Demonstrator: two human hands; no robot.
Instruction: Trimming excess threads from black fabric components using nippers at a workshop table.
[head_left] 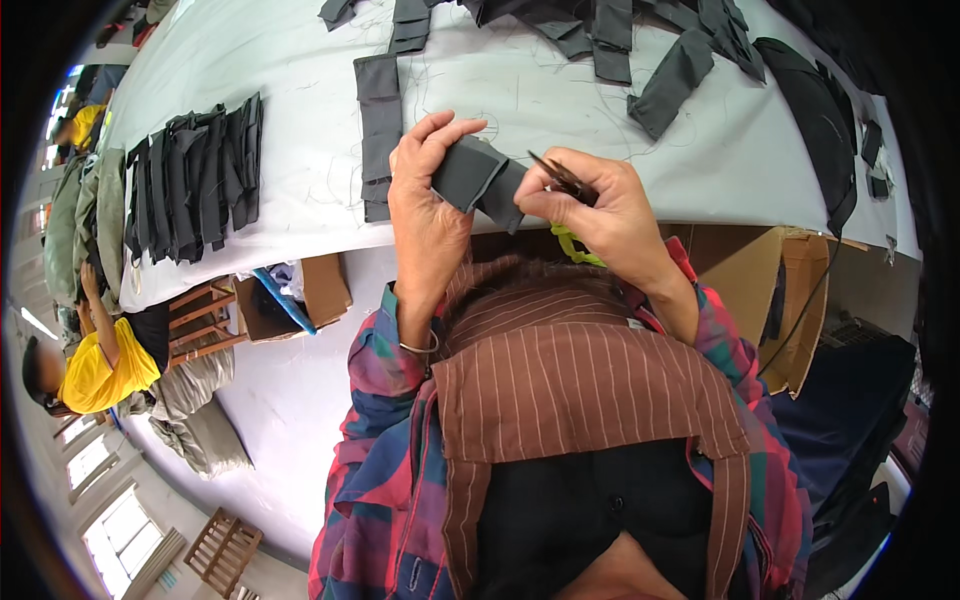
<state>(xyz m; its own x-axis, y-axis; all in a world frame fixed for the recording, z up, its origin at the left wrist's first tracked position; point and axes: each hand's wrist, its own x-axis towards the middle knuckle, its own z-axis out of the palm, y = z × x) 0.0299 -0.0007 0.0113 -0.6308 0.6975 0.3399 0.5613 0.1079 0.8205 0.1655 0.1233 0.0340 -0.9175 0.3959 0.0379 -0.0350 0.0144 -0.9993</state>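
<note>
My left hand [425, 190] is closed around a folded dark grey fabric piece [466, 172], held just above the table's near edge. The fabric's loose end reaches across to my right hand [605, 205], whose thumb and forefinger meet its edge; whether they pinch it I cannot tell. Small dark thread snips [566, 180] sit in the right hand's grip, tips pointing up and left. Right beside my left hand, a long dark grey fabric strip [379, 110] lies on the table.
On the white-covered table [300, 130], a row of dark fabric pieces [195, 180] lies left; more pieces [672, 85] and loose threads are scattered farther back. A black bag [805, 130] rests right. Cardboard boxes [735, 265] stand below the edge. A person in yellow [105, 370] works far left.
</note>
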